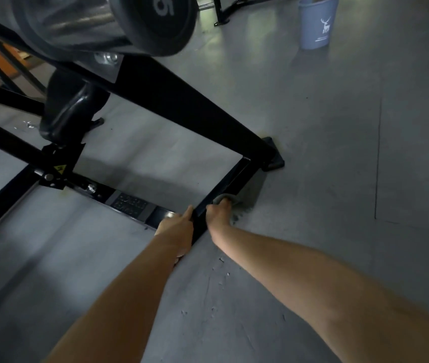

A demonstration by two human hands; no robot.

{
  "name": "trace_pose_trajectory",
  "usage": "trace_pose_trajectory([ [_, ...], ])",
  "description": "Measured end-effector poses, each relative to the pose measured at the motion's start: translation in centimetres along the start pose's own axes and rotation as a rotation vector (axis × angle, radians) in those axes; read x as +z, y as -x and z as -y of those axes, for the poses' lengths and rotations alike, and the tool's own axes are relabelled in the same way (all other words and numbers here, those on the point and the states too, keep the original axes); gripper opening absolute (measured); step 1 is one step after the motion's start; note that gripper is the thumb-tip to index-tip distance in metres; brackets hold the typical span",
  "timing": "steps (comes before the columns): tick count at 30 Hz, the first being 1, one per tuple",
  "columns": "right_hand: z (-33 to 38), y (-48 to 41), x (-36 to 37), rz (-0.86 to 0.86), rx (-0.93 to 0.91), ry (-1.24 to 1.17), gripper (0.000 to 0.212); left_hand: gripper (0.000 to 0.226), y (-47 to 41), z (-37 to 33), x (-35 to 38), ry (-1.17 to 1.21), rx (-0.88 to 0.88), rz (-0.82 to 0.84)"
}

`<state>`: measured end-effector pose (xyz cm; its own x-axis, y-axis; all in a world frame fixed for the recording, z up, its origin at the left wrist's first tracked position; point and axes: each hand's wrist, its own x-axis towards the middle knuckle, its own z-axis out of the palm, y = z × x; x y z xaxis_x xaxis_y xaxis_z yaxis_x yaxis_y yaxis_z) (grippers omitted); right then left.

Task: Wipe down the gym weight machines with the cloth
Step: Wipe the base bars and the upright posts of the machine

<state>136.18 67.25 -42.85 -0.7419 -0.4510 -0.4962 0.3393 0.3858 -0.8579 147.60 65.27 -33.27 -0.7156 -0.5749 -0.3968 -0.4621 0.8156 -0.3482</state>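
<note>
Right hand (218, 211) grips grey cloth (228, 198) against frame bar (224, 183), left hand (178, 227) rests straight-fingered beside it; plate (161, 19) reads 5.

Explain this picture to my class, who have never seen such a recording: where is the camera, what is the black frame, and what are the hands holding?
There is one picture, taken by a camera worn on a person's head, looking down along both bare arms. The black steel bars are the base of a weight machine standing on a grey floor. The right hand holds a grey cloth against the outer side of the low bar. The left hand rests against the same bar near its corner; how its fingers lie is unclear. At the top is a black weight plate marked 5, and a blue bin stands on the floor farther off.
</note>
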Motion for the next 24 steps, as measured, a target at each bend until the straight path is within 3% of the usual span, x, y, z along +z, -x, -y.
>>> trace_pose_trajectory([
  [2,-1.0,2.7,1.6,0.05,0.026,-0.03,0.049,0.082,1.6,1.1,0.7,0.097,-0.005,0.068],
  [4,-1.5,4.1,3.0,-0.015,0.036,-0.024,0.047,0.075,4.1,2.3,2.2,0.139,0.045,0.108],
  [8,-0.9,7.8,4.7,0.033,0.125,-0.092,0.054,0.082,10.5,3.0,5.5,0.241,0.026,0.084],
  [14,-1.1,15.8,6.8,-0.019,0.15,0.227,0.056,0.087,19.0,4.0,7.9,0.381,-0.063,0.127],
  [18,0.1,24.2,10.8,0.211,0.02,0.061,0.032,0.049,23.6,6.8,6.6,0.524,-0.266,0.087],
  [21,1.3,31.1,13.5,0.412,-0.045,0.022,0.028,0.077,28.1,8.3,6.8,0.589,-0.508,0.01],
  [24,2.0,36.7,15.2,0.505,-0.097,-0.009,0.026,0.071,32.6,9.7,7.5,0.628,-0.727,-0.116],
])
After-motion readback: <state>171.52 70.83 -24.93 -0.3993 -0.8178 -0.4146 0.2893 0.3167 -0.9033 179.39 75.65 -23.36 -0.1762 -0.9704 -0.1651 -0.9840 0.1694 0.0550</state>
